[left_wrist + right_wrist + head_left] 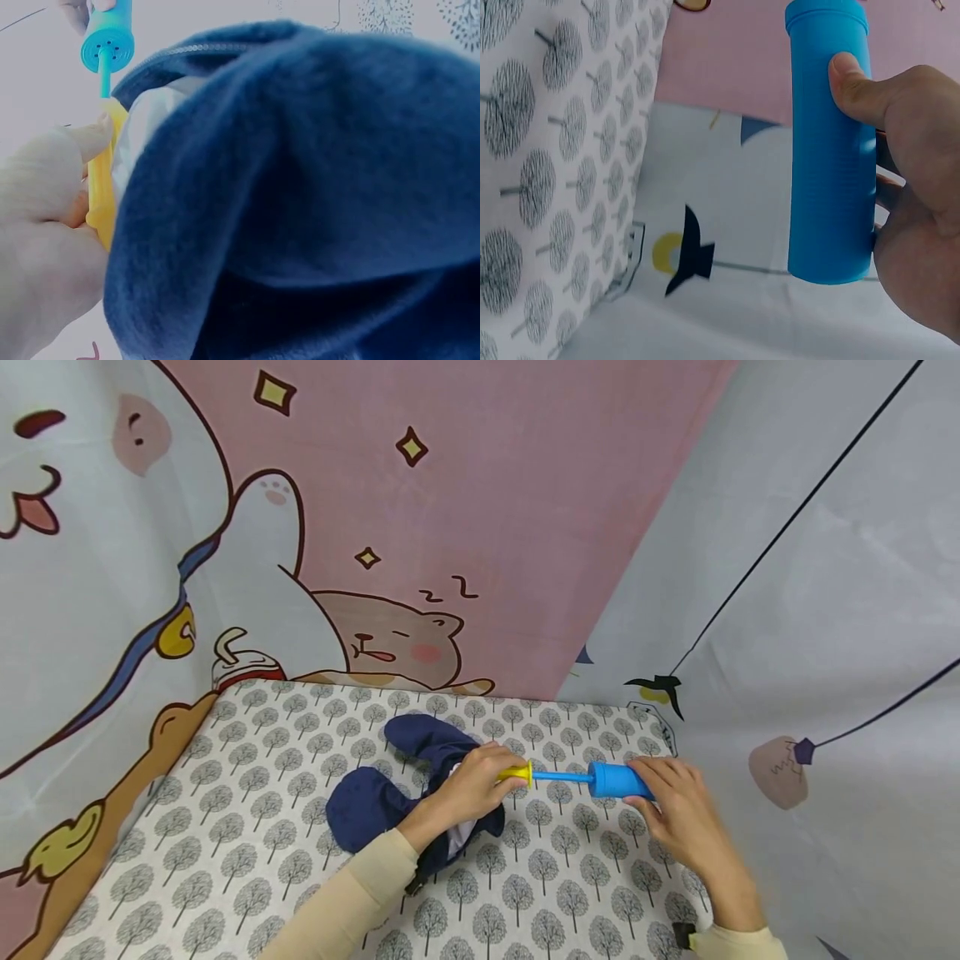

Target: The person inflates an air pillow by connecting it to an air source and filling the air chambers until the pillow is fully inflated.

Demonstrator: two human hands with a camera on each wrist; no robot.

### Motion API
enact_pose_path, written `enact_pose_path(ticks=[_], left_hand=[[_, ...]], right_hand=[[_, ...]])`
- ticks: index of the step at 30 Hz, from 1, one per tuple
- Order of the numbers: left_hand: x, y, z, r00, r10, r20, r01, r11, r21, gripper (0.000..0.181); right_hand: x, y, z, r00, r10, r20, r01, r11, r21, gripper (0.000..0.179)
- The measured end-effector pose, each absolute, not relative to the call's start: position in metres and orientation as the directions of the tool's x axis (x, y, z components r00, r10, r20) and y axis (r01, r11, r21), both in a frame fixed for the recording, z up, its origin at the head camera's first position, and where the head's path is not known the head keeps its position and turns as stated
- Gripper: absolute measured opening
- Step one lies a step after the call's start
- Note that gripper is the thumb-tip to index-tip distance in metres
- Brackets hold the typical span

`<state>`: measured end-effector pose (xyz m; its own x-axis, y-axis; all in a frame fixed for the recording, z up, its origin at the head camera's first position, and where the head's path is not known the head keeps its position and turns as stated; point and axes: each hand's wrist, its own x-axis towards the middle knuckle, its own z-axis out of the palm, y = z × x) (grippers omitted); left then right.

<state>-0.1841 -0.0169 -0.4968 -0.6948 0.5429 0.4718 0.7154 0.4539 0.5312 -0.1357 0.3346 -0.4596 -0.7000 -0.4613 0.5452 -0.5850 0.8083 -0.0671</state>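
A blue hand pump (611, 780) is stretched out sideways above the bed, its thin blue rod (561, 776) pulled out of the cylinder. My left hand (474, 783) grips the pump's yellow end piece (101, 180). Around the blue cylinder (829, 150) curl the fingers and thumb of my right hand (681, 814). Under and beside the left hand lies a navy plush neck pillow (367, 810), limp and U-shaped. Its zipper (202, 49) is open, and a white liner (146, 116) shows inside. Whether the yellow piece touches the liner I cannot tell.
The padded surface carries a white cloth (225, 827) printed with grey trees. Cartoon-printed fabric walls rise behind it, a pink one (525, 510) at the back and a pale one (847, 610) on the right.
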Motion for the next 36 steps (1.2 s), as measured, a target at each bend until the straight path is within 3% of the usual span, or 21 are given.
enact_pose_path(ticks=[9,14,23,29,36], left_hand=[[-0.185,-0.016,-0.499,-0.695,0.548,0.466,0.715,0.457,0.529,0.018],[-0.184,-0.016,-0.498,-0.699,0.550,0.456,0.710,0.459,0.535,0.019],[-0.184,-0.013,-0.499,-0.692,0.565,0.450,0.716,0.457,0.528,0.024],[-0.183,-0.012,-0.500,-0.676,0.577,0.458,0.732,0.449,0.513,0.025],[-0.184,-0.012,-0.502,-0.707,0.555,0.438,0.699,0.451,0.556,0.025]], right_hand=[[-0.137,0.307,-0.466,-0.670,-0.485,0.562,-0.602,0.798,-0.029,0.048],[-0.138,0.293,-0.470,-0.680,-0.480,0.554,-0.600,0.799,-0.045,0.057],[-0.141,0.273,-0.475,-0.664,-0.513,0.543,-0.622,0.783,-0.021,0.055],[-0.142,0.268,-0.477,-0.682,-0.512,0.521,-0.616,0.787,-0.032,0.056],[-0.140,0.283,-0.471,-0.716,-0.480,0.507,-0.593,0.802,-0.077,0.052]])
